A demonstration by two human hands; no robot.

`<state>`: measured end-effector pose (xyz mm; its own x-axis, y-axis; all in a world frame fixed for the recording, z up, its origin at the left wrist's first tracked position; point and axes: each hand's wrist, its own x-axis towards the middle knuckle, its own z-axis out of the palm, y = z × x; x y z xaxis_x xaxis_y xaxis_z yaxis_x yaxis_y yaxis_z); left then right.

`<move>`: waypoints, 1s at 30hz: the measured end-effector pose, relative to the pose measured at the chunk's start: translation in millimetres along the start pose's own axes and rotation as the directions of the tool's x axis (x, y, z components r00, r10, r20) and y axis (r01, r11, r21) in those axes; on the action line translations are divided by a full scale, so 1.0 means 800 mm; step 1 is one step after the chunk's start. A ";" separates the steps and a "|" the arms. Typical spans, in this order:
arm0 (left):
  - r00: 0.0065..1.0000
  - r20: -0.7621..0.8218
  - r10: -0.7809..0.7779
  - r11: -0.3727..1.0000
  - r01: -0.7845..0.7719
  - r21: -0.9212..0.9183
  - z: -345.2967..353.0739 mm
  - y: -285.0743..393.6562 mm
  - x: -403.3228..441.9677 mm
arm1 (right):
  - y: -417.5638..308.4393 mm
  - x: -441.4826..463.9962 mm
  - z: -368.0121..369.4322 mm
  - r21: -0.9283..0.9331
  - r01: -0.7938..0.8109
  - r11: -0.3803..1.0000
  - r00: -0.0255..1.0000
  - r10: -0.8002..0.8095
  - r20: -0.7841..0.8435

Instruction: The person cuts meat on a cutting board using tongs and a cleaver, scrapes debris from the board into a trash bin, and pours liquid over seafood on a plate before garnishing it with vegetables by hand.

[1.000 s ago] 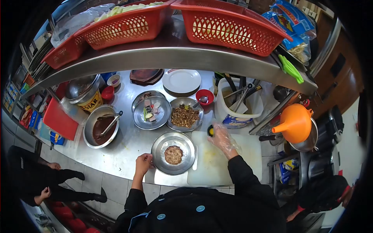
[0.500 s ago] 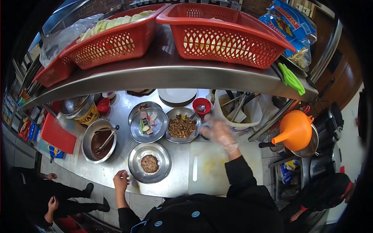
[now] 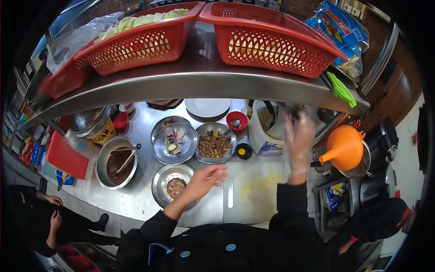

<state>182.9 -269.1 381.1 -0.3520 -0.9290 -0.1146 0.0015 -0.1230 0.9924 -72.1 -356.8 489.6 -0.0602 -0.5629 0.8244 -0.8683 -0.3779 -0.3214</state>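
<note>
My left hand, bare, reaches over the right side of a metal plate that holds a brown patty; its fingers are extended and nothing shows in them. My right hand, in a clear plastic glove, is at the white tub of utensils, blurred, so what its fingers hold cannot be made out. A small black bowl with a yolk stands beside a plate of browned mince. Left of that lies a plate of chopped pieces. The white cutting board lies below my right hand.
A steel bowl of dark sauce with tongs stands left. Red baskets sit on the steel shelf above. An orange funnel rests over a pot at right. Co-workers' hands show at far left; another person is at lower right.
My right hand has moved right, from near the black bowl to the utensil tub. My left hand has swung right and up, over the patty plate, which now stands further left than at first.
</note>
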 end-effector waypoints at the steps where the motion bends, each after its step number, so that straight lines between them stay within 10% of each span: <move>1: 0.996 0.088 0.013 0.997 -0.006 -0.074 0.012 -0.001 0.024 | -0.008 -0.017 -0.013 -0.061 0.136 0.989 0.987 -0.141 -0.078; 3: 0.947 0.296 -0.125 0.902 0.233 -0.363 0.042 0.007 0.065 | 0.004 -0.078 -0.012 -0.088 0.212 0.973 0.965 -0.194 0.176; 5: 0.843 0.494 -0.213 0.522 0.525 -0.672 0.094 0.043 0.089 | -0.011 -0.150 -0.016 0.102 0.328 0.939 0.929 -0.340 0.144; 8: 0.760 0.553 -0.341 0.256 0.641 -0.724 0.106 0.058 0.111 | -0.066 -0.160 -0.051 0.174 0.262 0.949 0.918 -0.300 0.260; 10: 0.845 0.485 -0.227 0.417 0.534 -0.735 0.090 0.040 0.114 | -0.059 -0.143 -0.049 0.279 0.070 0.958 0.982 -0.115 0.148; 11: 0.744 0.660 0.108 0.331 0.599 -0.729 0.065 -0.003 0.133 | -0.055 -0.130 -0.046 0.369 -0.020 0.929 0.998 -0.004 0.065; 13: 0.923 0.382 -0.042 0.691 0.303 -0.657 0.020 0.035 0.093 | -0.015 -0.078 -0.057 0.025 0.182 0.983 0.982 -0.181 -0.046; 16: 0.990 0.067 -0.122 0.982 0.130 -0.134 -0.076 0.065 0.015 | 0.083 -0.043 0.011 -0.090 0.040 0.995 0.991 -0.028 0.128; 17: 0.991 -0.091 -0.094 0.992 0.100 0.071 -0.107 0.083 -0.017 | 0.187 -0.057 0.081 -0.511 -0.065 0.857 0.913 0.257 0.315; 18: 0.956 -0.281 0.085 0.935 0.020 0.354 -0.144 0.083 -0.044 | 0.282 -0.068 0.147 -0.813 0.120 0.570 0.724 0.510 0.464; 20: 0.882 -0.418 0.217 0.717 0.147 0.681 -0.209 0.143 -0.118 | 0.360 -0.087 0.185 -0.628 0.238 0.741 0.869 0.126 0.478; 21: 0.838 -0.420 0.348 0.463 0.236 0.854 -0.271 0.125 -0.137 | 0.355 -0.082 0.182 -0.661 0.265 0.702 0.783 0.243 0.573; 25: 0.675 -0.685 0.274 0.330 0.603 0.726 -0.435 0.178 -0.214 | 0.314 -0.050 0.163 -0.679 0.365 0.637 0.640 0.359 0.680; 26: 0.681 -0.550 0.484 0.231 0.507 0.831 -0.466 0.188 -0.223 | 0.307 -0.040 0.160 -0.675 0.390 0.626 0.627 0.356 0.693; 30: 0.564 -0.814 0.135 0.122 0.806 0.579 -0.562 0.226 -0.200 | 0.277 -0.005 0.145 -0.652 0.487 0.580 0.587 0.336 0.737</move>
<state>660.0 -299.8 558.5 0.5638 -0.8253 0.0326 -0.8255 -0.5618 0.0544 -207.5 -523.5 360.7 0.0362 -0.9988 0.0327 -0.8546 -0.0139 0.5192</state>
